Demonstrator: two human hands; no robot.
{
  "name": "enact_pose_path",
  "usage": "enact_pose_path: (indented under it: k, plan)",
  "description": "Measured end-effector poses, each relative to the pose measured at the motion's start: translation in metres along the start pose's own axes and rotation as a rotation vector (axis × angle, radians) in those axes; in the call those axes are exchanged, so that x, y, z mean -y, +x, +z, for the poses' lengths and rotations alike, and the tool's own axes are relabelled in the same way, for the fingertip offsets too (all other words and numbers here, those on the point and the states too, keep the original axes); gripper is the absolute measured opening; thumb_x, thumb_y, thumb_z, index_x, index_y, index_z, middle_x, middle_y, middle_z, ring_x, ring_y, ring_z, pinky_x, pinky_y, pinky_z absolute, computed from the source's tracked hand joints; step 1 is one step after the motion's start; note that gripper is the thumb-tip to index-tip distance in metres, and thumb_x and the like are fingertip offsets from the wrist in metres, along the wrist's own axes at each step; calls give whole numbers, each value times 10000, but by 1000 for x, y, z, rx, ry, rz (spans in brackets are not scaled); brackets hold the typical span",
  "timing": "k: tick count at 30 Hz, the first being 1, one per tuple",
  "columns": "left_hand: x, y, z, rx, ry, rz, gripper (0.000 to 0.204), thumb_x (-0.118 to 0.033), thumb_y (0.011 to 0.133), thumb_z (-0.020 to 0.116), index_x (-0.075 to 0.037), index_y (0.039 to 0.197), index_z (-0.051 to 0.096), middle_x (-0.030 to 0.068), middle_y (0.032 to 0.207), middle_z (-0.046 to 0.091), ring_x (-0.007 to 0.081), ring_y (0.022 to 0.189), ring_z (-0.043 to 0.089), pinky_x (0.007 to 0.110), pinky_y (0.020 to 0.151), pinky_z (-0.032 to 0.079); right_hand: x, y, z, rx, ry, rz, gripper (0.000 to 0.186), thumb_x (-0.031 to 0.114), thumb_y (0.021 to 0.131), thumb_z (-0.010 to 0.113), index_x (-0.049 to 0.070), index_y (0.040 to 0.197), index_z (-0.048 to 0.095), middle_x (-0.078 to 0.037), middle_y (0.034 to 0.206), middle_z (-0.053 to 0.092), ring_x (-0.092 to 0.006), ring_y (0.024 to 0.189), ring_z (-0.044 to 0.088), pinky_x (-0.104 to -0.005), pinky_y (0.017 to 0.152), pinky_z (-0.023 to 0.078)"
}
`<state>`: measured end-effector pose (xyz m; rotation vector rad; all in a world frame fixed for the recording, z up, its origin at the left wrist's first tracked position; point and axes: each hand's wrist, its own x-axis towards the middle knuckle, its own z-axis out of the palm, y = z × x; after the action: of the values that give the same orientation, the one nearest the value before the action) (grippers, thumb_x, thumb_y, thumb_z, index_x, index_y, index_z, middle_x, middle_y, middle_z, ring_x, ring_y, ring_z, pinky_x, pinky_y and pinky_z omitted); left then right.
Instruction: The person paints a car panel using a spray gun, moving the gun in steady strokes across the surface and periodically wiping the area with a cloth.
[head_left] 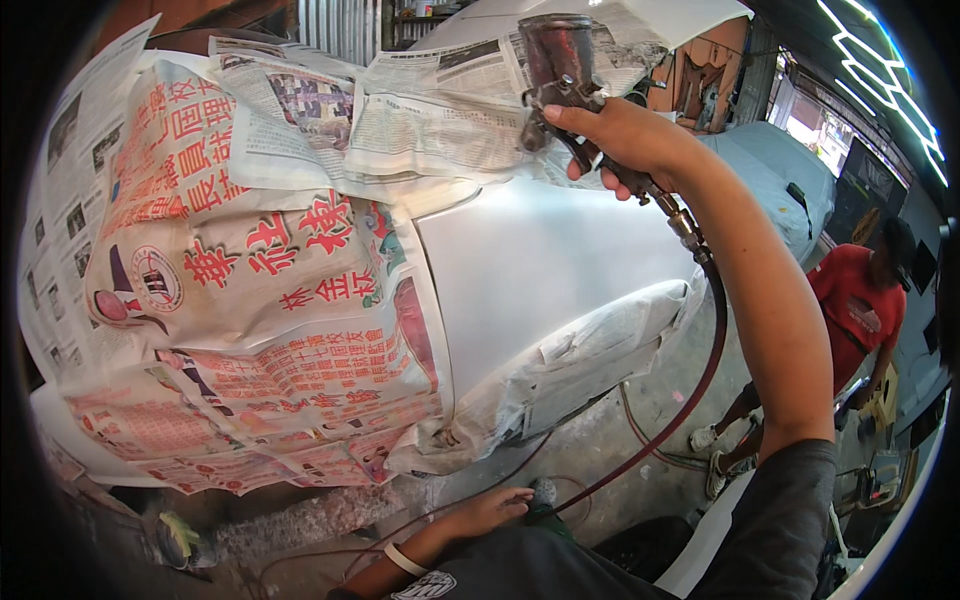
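My right hand (625,145) is wrapped round the handle of a spray gun (560,90) with a red-stained paint cup on top. A dark red air hose (715,330) hangs from its metal coupling and curves down toward my body. The gun is raised over the far edge of a smooth pale car panel (550,270), apart from its surface. Masking newspaper (250,260) borders the panel at left and beyond it. My left hand (495,510) is low near my waist, fingers loosely stretched, close to the lower end of the hose; no held thing shows.
Wrinkled masking sheet (590,345) covers the panel's near side. Other hoses (440,510) trail over the concrete floor. To the right, a person in a red shirt (860,300) stands near a covered car (790,180). Bright tube lights (890,80) hang at upper right.
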<state>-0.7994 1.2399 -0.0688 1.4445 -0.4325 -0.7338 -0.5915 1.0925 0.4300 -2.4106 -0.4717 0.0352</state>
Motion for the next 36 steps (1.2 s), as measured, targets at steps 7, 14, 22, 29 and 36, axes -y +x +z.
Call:
enact_pose_path:
  k: [7,14,22,29,36]
  plan:
    - [-13,-3,4,20,9,-6,518,-317,1033,519,-29,1450,409,136,1409,507,215,1311,479,340,1076,391,-1,-4,22,36,11,-34,488,534,961,527,50,1021,542,-27,696,589,-74,414,484,-251,351,434]
    - [-12,-4,5,13,34,33,543,-361,1028,517,-15,1435,419,147,1390,523,228,1303,491,340,1077,391,34,-39,50,175,74,-168,523,510,951,538,24,1137,593,-56,749,606,-122,474,569,-262,384,461]
    - [-20,-3,7,9,66,6,516,-323,1022,536,-5,1418,446,162,1372,528,229,1280,506,345,1074,397,26,-73,73,37,56,-104,479,449,941,616,9,1128,581,-86,652,588,-171,456,592,-330,450,482]
    - [-39,4,9,-18,268,4,566,-409,1005,545,-30,1418,468,178,1342,548,246,1242,531,340,1049,412,-12,-122,101,-36,47,-183,357,310,904,708,28,1067,561,-240,794,659,-473,765,633,-465,634,484]
    - [-46,19,15,66,316,-69,603,-428,991,560,-58,1449,433,180,1388,514,280,1258,515,359,1051,410,-62,-154,105,-53,451,25,327,181,885,730,50,1142,576,-75,789,683,-180,621,641,-310,522,489]
